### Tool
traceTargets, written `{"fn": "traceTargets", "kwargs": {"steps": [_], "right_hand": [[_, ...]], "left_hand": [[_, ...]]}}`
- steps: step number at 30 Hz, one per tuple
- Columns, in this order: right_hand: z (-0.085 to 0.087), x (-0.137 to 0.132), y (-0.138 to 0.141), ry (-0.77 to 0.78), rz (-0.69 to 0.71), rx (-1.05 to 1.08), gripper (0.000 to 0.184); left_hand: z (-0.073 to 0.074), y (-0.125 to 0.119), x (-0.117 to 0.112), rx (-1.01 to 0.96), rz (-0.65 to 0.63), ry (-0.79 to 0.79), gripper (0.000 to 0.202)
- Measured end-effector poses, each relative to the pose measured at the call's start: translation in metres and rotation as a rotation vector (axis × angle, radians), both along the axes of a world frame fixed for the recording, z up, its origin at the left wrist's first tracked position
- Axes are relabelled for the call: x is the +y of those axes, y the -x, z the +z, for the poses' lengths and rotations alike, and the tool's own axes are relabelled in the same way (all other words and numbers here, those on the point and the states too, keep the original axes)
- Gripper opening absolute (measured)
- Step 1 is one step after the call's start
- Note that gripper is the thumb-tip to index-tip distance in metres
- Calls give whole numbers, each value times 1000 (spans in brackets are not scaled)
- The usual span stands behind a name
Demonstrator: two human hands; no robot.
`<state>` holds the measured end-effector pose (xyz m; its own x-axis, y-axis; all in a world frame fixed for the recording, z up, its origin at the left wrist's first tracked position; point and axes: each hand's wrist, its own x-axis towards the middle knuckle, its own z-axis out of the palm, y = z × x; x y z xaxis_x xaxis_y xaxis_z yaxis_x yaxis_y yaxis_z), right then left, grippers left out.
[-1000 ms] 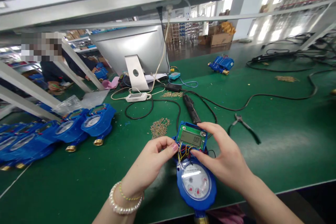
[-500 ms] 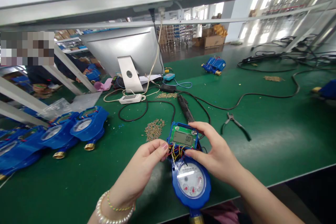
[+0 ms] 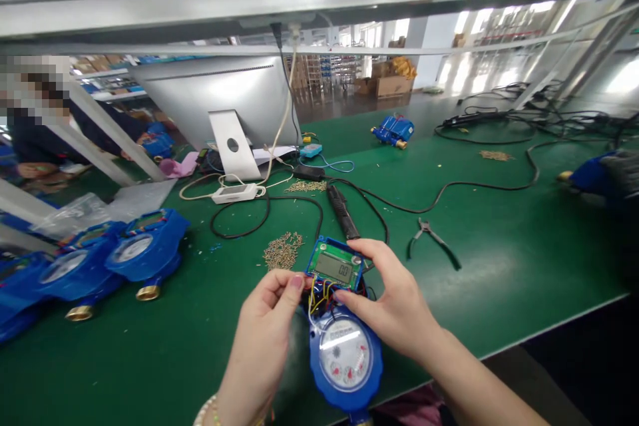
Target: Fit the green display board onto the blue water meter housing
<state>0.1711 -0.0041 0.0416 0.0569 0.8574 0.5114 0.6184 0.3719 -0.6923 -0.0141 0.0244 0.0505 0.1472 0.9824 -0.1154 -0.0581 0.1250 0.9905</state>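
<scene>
A blue water meter (image 3: pixel 319 353) with a round white dial lies at the table's front edge. Above its dial is a green circuit board (image 3: pixel 337 254) with a small display in a blue frame. Yellow, white, red and dark wires (image 3: pixel 319 293) run between the board and the dial. My right hand (image 3: pixel 394 293) grips the board's frame, thumb at the lower edge and fingers at the upper right. My left hand (image 3: pixel 267 316) is closed in a pinch at the frame's lower left corner, beside the wires; what lies between its fingertips is hidden.
A black electric screwdriver (image 3: pixel 342 212) lies behind the meter, near a pile of screws (image 3: pixel 282 251). Pliers (image 3: pixel 432 239) rest to the right. Several blue meters (image 3: pixel 147 249) stand at left, before a monitor (image 3: pixel 219 96). A co-worker's arm (image 3: pixel 107 123) shows far left.
The view has shifted, so most of the table's things appear further left. Both hands stay at the same places on the water meter. More of the co-worker shows at the left.
</scene>
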Motion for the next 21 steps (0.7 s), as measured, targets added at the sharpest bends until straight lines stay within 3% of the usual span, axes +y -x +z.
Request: {"fn": "traceTargets", "kwargs": {"steps": [3, 8, 15, 18, 21], "right_hand": [[-2, 1, -1, 6, -11, -9, 50], [0, 3, -2, -3, 5, -14, 49], [-1, 3, -8, 59, 4, 74, 50], [-2, 3, -9, 76, 20, 151, 50], [-3, 3, -8, 78, 27, 212, 49]], "left_hand": [[-2, -6, -5, 8, 36, -47, 25], [4, -7, -4, 62, -19, -98, 32], [24, 13, 18, 380, -305, -143, 25], [24, 21, 26, 460, -394, -180, 24], [16, 23, 27, 437, -325, -260, 20]]}}
